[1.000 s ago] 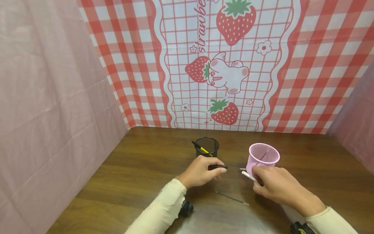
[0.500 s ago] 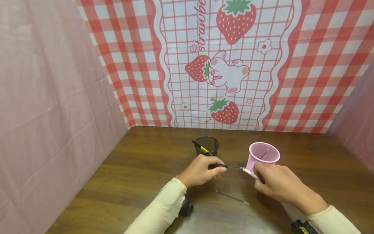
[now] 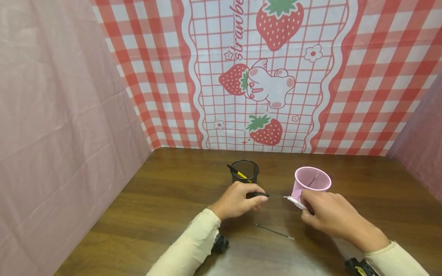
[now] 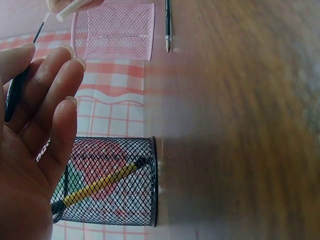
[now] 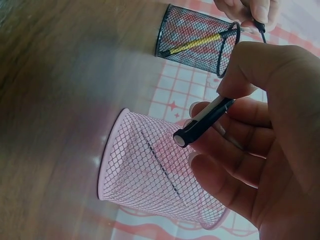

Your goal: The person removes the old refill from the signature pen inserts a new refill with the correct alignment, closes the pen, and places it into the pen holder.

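My left hand (image 3: 238, 201) pinches a black pen tip section (image 4: 16, 92), from which a thin dark refill (image 3: 276, 196) with a pale end points right. Between thumb and fingers, my right hand (image 3: 333, 216) grips a white pen barrel (image 3: 296, 203); its black end shows in the right wrist view (image 5: 200, 125). In the head view the refill's end meets the barrel's mouth; how far it sits inside cannot be told. Another refill (image 3: 274, 231) lies on the table, nearer than both hands.
Behind my left hand stands a black mesh cup (image 3: 253, 168) holding a yellow-and-black pen (image 3: 240, 175). A pink mesh cup (image 3: 299, 184), with a thin refill (image 3: 312, 181) leaning inside, stands just behind my right hand. A checked strawberry cloth (image 3: 165, 96) hangs behind the wooden table (image 3: 138, 214).
The white barrel has tilted and shifted slightly right, and its mouth, earlier below the refill's tip, now meets it. My left hand has hardly moved.
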Demonstrator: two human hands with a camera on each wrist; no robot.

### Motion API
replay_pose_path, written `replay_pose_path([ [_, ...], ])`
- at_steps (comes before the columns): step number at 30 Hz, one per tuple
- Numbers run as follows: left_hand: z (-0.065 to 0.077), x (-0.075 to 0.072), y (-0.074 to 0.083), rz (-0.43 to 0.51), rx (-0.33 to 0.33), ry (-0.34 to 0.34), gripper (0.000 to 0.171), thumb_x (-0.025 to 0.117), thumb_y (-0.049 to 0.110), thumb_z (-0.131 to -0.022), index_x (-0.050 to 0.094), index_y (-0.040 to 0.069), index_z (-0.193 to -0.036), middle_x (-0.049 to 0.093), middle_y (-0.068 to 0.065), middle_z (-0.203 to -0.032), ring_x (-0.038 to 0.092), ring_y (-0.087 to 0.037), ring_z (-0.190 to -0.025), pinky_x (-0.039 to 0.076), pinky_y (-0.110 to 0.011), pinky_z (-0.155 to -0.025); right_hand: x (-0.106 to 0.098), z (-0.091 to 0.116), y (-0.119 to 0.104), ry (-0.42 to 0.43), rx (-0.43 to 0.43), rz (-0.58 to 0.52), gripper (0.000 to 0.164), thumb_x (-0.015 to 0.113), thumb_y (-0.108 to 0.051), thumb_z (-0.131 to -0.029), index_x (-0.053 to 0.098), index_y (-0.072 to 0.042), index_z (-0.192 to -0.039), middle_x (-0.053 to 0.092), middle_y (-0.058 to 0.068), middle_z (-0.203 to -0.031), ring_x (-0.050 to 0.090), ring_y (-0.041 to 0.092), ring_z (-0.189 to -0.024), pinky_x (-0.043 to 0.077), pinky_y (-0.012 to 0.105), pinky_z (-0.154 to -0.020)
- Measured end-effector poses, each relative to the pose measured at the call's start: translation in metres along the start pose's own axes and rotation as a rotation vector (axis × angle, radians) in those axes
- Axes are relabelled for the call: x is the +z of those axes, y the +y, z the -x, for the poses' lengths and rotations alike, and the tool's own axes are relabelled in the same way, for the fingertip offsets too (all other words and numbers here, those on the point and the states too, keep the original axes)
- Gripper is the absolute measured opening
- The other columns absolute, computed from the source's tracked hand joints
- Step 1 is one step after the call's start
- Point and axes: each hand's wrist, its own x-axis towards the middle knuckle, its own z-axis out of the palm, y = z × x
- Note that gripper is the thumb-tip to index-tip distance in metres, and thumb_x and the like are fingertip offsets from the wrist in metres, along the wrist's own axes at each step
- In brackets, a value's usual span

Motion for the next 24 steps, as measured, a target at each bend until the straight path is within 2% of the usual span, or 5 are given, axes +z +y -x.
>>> replay_pose_path([
  [6, 0.000, 0.000, 0.000, -0.003, -0.006, -0.002, 0.015, 0.068, 0.025, -0.098, 0.073, 0.012, -0.103, 0.070, 0.010, -0.076, 0.068, -0.004, -0.066, 0.055, -0.018, -0.061, -0.002, -0.001, -0.002, 0.000, 0.004, 0.005, 0.036, 0.075, -0.018, -0.066, 0.041, -0.029, -0.070, 0.032, -0.019, -0.061, 0.032, 0.002, -0.051, 0.029, 0.027, -0.046],
  [14, 0.000, -0.001, -0.001, -0.027, 0.004, 0.007, 0.014, 0.067, 0.024, -0.099, 0.073, 0.012, -0.104, 0.069, 0.010, -0.076, 0.066, 0.002, -0.065, 0.055, -0.017, -0.061, -0.007, -0.003, -0.004, 0.012, 0.012, 0.012, 0.033, 0.074, -0.017, -0.068, 0.043, -0.029, -0.070, 0.033, -0.019, -0.062, 0.033, 0.002, -0.052, 0.030, 0.028, -0.047],
  [24, 0.000, -0.002, 0.001, -0.010, -0.014, 0.010, 0.015, 0.068, 0.023, -0.098, 0.074, 0.011, -0.106, 0.068, 0.010, -0.075, 0.070, -0.010, -0.066, 0.055, -0.018, -0.061, -0.011, -0.005, -0.003, 0.038, -0.006, 0.029, 0.034, 0.074, -0.016, -0.069, 0.043, -0.031, -0.070, 0.033, -0.020, -0.062, 0.033, 0.003, -0.053, 0.031, 0.029, -0.047],
])
